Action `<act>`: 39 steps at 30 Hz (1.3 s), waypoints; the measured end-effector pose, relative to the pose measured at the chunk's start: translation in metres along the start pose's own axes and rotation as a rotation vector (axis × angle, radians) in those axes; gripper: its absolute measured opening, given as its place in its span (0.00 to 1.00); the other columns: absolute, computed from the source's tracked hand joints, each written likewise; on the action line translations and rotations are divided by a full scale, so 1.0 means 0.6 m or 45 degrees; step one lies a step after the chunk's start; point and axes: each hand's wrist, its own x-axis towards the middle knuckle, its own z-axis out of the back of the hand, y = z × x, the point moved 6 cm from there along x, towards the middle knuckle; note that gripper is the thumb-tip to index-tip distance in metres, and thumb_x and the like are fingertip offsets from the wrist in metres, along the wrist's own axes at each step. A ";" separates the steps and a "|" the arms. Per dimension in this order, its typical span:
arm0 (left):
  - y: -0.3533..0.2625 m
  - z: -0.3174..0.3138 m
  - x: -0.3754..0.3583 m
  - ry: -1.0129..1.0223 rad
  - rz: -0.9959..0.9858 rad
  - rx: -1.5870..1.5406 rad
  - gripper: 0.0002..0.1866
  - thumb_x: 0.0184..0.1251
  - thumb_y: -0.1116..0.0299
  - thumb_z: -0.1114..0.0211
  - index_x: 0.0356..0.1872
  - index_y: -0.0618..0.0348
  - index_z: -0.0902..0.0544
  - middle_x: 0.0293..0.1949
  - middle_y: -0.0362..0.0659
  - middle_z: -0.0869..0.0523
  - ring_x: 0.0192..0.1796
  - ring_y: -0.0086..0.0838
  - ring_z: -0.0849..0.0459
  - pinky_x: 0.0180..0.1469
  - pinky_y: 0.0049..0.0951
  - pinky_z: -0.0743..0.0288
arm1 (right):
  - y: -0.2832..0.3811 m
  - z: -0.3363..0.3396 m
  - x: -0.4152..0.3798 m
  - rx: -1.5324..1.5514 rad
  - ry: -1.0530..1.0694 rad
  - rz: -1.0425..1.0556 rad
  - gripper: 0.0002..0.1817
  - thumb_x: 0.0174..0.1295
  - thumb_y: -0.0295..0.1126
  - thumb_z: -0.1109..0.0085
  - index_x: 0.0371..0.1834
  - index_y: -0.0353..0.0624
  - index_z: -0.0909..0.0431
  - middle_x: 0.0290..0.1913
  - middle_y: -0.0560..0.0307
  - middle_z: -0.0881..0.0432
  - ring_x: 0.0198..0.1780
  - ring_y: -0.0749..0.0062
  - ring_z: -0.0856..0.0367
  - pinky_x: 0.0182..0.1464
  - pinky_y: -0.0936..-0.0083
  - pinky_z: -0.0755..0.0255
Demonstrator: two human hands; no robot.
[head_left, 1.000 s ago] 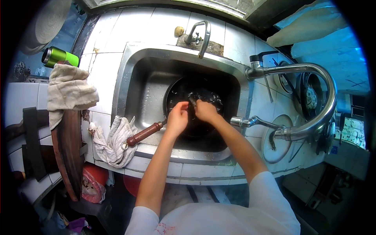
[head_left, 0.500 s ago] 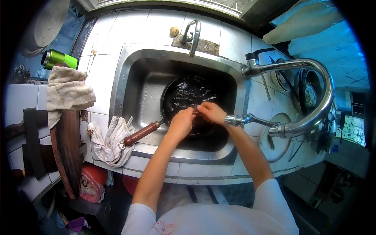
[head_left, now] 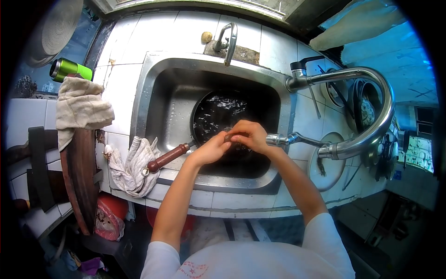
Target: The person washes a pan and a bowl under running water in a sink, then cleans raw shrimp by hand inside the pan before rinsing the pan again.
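A dark pan (head_left: 202, 109) with rippling water in it sits in the steel sink (head_left: 162, 100). Its reddish-brown wooden handle (head_left: 168, 158) rests over the sink's left front edge. Above the pan's near side, my left hand (head_left: 211, 149) and my right hand (head_left: 251, 136) meet with fingers closed. Between their fingertips is a small brown piece (head_left: 227, 138), mostly covered, whose kind I cannot make out. Right beside my right wrist hangs the spout of the large curved faucet (head_left: 388, 100).
A crumpled cloth (head_left: 134, 169) lies under the pan handle's end. Behind the sink stand a small tap (head_left: 231, 44) and a round yellowish lump (head_left: 206, 36). A plate (head_left: 332, 169) lies at right, a green cup (head_left: 76, 70) at left. Cleavers (head_left: 42, 169) hang at the left.
My hands have shifted slightly toward me, and the wrists have turned so the fingers point more at each other. The small brown piece stays between the fingertips.
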 end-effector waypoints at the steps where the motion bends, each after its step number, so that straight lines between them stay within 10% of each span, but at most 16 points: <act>1: 0.000 0.000 0.000 0.004 -0.003 -0.002 0.06 0.67 0.73 0.50 0.42 0.60 0.31 0.31 0.34 0.31 0.34 0.18 0.33 0.38 0.21 0.32 | 0.001 0.001 0.000 -0.004 -0.001 -0.003 0.10 0.52 0.33 0.38 0.35 0.43 0.19 0.28 0.56 0.21 0.30 0.65 0.24 0.36 0.74 0.30; 7: -0.005 -0.004 0.003 0.121 0.157 -0.071 0.11 0.63 0.73 0.49 0.44 0.66 0.31 0.35 0.44 0.24 0.37 0.26 0.26 0.41 0.25 0.31 | -0.008 0.002 -0.001 0.179 0.071 -0.216 0.10 0.46 0.32 0.33 0.31 0.41 0.17 0.26 0.59 0.22 0.29 0.74 0.26 0.33 0.78 0.33; 27: -0.028 -0.018 0.010 0.286 0.288 -0.347 0.01 0.61 0.74 0.46 0.32 0.57 0.29 0.24 0.33 0.30 0.26 0.18 0.32 0.30 0.18 0.34 | -0.057 -0.020 -0.018 0.508 -0.140 -0.429 0.08 0.48 0.31 0.36 0.29 0.38 0.19 0.27 0.57 0.24 0.31 0.73 0.26 0.36 0.79 0.33; 39: -0.071 -0.040 -0.001 0.242 0.329 -0.263 0.04 0.59 0.77 0.47 0.35 0.58 0.28 0.23 0.32 0.30 0.24 0.15 0.33 0.25 0.18 0.38 | -0.003 -0.001 -0.028 0.299 -0.125 -0.216 0.04 0.49 0.26 0.39 0.24 0.39 0.23 0.27 0.61 0.24 0.31 0.77 0.27 0.35 0.80 0.33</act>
